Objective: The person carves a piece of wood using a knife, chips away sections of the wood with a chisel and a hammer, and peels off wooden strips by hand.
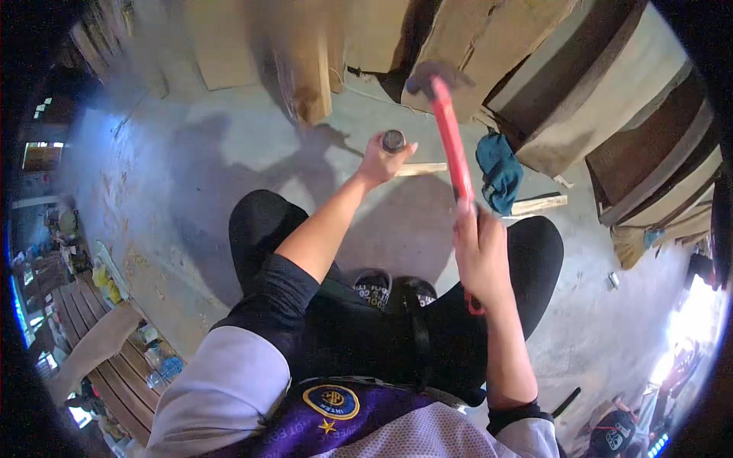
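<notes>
My right hand [482,256] is wrapped round the handle of a hammer [452,137] with a red shaft. Its dark head is raised at the upper middle and slightly blurred. To the left, my left hand [378,162] grips an upright tool [393,140] whose round dark end faces up; the rest of it is hidden below the fingers. A thin wooden strip [421,169] lies just right of my left hand. Beyond the hammer shaft, a teal cloth [499,169] lies on the floor beside another short piece of wood [539,204].
Large wooden slabs [595,91] lean along the top and right. A wooden block [309,84] stands at the upper middle. My knees and sandals [373,288] are below my hands. A slatted bench [122,382] with items stands at lower left. A person [613,433] is at lower right.
</notes>
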